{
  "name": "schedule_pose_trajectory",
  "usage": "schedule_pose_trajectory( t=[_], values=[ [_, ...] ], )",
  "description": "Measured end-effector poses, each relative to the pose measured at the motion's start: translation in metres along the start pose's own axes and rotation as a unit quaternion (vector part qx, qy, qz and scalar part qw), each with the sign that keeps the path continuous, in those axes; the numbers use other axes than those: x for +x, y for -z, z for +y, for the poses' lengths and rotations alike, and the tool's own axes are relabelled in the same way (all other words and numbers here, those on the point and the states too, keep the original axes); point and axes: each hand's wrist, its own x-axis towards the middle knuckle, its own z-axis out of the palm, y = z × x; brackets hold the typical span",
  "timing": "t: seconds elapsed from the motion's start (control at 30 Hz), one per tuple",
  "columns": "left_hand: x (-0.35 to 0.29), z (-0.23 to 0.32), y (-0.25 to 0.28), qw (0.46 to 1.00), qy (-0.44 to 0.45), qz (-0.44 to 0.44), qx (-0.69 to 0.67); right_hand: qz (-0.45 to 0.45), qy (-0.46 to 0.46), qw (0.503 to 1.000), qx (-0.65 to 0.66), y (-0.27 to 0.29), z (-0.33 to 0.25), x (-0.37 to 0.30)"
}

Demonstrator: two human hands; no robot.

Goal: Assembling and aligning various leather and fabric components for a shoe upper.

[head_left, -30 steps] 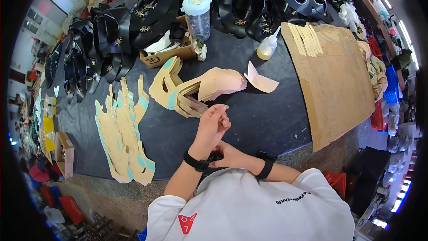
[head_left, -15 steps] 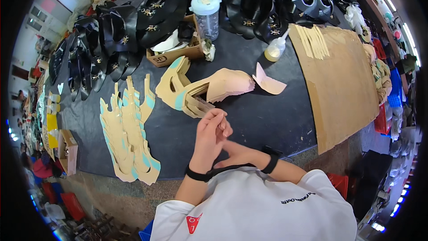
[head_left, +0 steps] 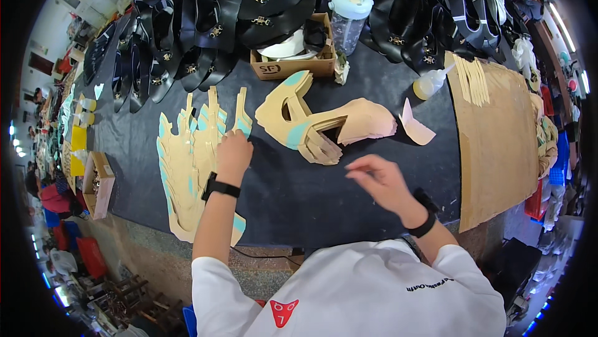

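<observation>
Left hand [head_left: 233, 153] rests, fingers curled, on fanned row of tan cut-outs [head_left: 190, 169] with teal tips, lying flat at left of dark table [head_left: 299, 194]; whether it pinches a piece, cannot tell. Right hand [head_left: 380, 181] hovers loosely spread, holding nothing, below second stack [head_left: 317, 126]. Cut-outs look thin, light, bendy, likely slide apart; best pinch one by edge, near narrow tip.

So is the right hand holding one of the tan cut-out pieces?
No, the right hand hovers empty over the dark table, while the left hand rests on the tan cut-out pieces.
</observation>
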Motion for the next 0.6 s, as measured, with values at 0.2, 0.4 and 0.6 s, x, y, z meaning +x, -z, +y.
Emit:
schedule_pose_trajectory(
  t=[0.2, 0.4, 0.6],
  values=[
    [0.019, -0.007, -0.060, 0.958, -0.085, 0.023, 0.271, -0.138, 0.001, 0.988, -0.072, -0.132, 0.006, 0.057],
    [0.016, -0.031, -0.001, 0.998, 0.047, -0.019, -0.032, 0.012, 0.156, 0.931, -0.330, -0.217, 0.071, 0.117],
    [0.001, -0.088, 0.060, 0.915, 0.213, 0.234, -0.250, -0.014, 0.239, 0.845, -0.478, -0.245, 0.102, 0.162]
  ],
)
